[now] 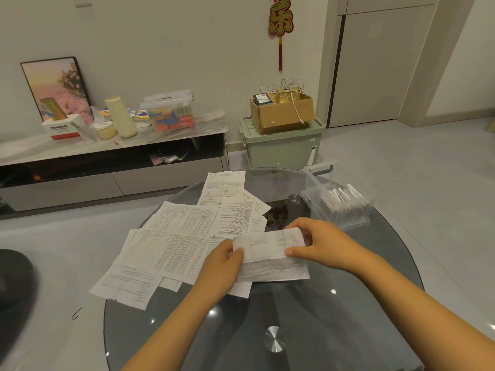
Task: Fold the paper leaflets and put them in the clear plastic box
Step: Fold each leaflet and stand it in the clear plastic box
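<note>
Spreading over the left half of the round glass desk (334, 330), unfolded leaflets (182, 236) overlap in a loose pile. Both hands pinch a partly folded leaflet (270, 254) just above the glass: left hand (223, 266) at its left edge, right hand (318, 243) at its right. Beyond the right hand stands the clear plastic box (338, 207), packed with folded leaflets (340, 200).

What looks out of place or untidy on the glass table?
The unfolded leaflets lie in a loose, overlapping heap, and one sheet hangs over the glass table's left edge. Nothing looks torn or spilled.
</note>
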### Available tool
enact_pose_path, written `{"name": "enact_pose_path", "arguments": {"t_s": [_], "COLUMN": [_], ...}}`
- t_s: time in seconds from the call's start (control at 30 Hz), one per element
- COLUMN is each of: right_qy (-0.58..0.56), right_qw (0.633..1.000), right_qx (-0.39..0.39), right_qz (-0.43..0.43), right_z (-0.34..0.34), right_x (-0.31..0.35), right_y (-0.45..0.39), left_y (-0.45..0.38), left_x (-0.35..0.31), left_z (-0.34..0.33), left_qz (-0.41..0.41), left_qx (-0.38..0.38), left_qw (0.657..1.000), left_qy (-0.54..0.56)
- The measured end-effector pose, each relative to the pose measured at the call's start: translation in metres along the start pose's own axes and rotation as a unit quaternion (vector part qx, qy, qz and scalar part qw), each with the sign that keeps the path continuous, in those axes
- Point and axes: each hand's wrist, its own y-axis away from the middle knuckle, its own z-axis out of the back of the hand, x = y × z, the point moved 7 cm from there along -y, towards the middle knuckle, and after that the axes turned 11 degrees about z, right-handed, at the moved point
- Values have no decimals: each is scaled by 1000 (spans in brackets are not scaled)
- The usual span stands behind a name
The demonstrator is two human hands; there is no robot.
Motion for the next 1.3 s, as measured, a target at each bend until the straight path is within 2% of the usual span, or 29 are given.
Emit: {"name": "enact_pose_path", "arguments": {"t_s": [0.07,0.2,0.4,0.5,0.57,0.63,0.7,0.8,0.9,1.03,1.13,1.3], "right_qy": [1,42,110,147,202,228,218,184,207,218,214,175], "right_qw": [1000,997,989,983,975,972,976,976,969,970,973,983], "right_qx": [-3,23,29,14,-11,-26,10,110,125,94,76,55], "right_qz": [-20,-62,-95,-106,-90,-45,7,40,44,49,43,33], "right_z": [-5,-18,-28,-24,-18,-15,-19,-37,-44,-35,-30,-27], "right_x": [-4,-11,-21,-25,-22,-13,-3,5,6,11,13,13], "right_y": [-1,-2,-3,-3,-4,-5,-6,1,4,2,2,4], "left_y": [-1,-1,-8,-8,-6,-1,1,0,2,7,6,7], "left_x": [-1,-2,6,-1,-6,-4,0,-1,-5,-16,-18,-15], "left_z": [0,-10,-20,-19,-23,-32,-37,-38,-39,-37,-30,-26], "left_qz": [-14,-58,-89,-133,-199,-235,-235,-242,-267,-306,-288,-242], "left_qx": [-29,-12,-23,-57,-55,-18,12,14,10,6,-18,-13], "left_qw": [999,995,978,950,914,892,889,880,866,882,899,931], "left_qy": [-41,-79,-187,-276,-348,-386,-394,-408,-421,-358,-328,-273]}}
